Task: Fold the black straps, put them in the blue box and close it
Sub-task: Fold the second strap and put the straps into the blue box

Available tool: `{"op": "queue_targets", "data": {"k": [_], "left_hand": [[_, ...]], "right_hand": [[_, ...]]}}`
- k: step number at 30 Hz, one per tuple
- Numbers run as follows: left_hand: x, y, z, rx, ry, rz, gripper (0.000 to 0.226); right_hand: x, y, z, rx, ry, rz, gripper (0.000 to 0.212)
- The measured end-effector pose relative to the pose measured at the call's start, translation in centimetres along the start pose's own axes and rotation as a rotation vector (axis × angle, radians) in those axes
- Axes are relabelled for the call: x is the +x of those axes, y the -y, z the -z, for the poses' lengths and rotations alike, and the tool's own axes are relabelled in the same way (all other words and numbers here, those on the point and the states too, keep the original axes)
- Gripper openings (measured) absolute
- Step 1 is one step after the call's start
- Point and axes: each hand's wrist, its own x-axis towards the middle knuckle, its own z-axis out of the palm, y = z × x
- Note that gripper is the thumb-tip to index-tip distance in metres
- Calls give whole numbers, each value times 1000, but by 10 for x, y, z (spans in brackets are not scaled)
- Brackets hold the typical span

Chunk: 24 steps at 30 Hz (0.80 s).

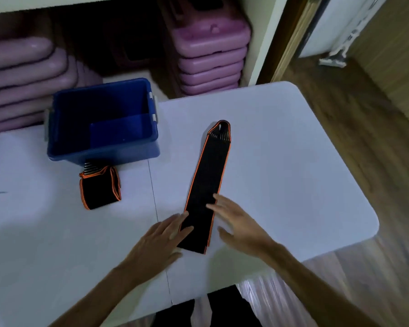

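Note:
A long black strap with orange edging (207,175) lies stretched out on the white table (281,161), its looped end pointing away from me. My left hand (161,239) rests flat on the strap's near end, fingers spread. My right hand (239,223) hovers open over the strap's right edge, fingertips touching the fabric. A second black strap (100,187), folded into a small bundle, lies just in front of the blue box (104,149). The box stands open at the table's back left, and its inside looks empty. No lid is in view.
Stacks of pink plastic cases (210,57) fill the shelves behind the table. The table's rounded right corner (368,223) borders a wooden floor. A seam (155,204) runs across the tabletop between the two straps.

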Motion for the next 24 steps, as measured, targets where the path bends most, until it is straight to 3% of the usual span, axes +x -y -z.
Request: {"op": "queue_targets", "data": {"k": [3, 6, 10, 15, 17, 19, 21, 24], "left_hand": [[10, 12, -3, 106, -16, -132, 56], [13, 21, -7, 140, -6, -199, 62], [14, 27, -9, 161, 7, -242, 51], [16, 32, -1, 295, -40, -460, 32], [22, 28, 12, 196, -53, -363, 43], [26, 22, 20, -81, -70, -209, 52], [30, 18, 31, -345, -14, -54, 40], [38, 21, 37, -588, 24, 19, 23]], "right_hand": [[-27, 5, -43, -180, 25, 31, 75], [-29, 11, -66, -305, -75, 32, 66], [-32, 15, -75, -369, -110, 1, 66], [-33, 23, -79, -399, -100, -55, 75], [-29, 27, -81, -307, -219, -84, 62], [-24, 35, -77, -194, -354, -104, 47], [-20, 43, -68, -68, -442, -153, 36], [-15, 49, -57, 60, -383, -241, 30]]}}
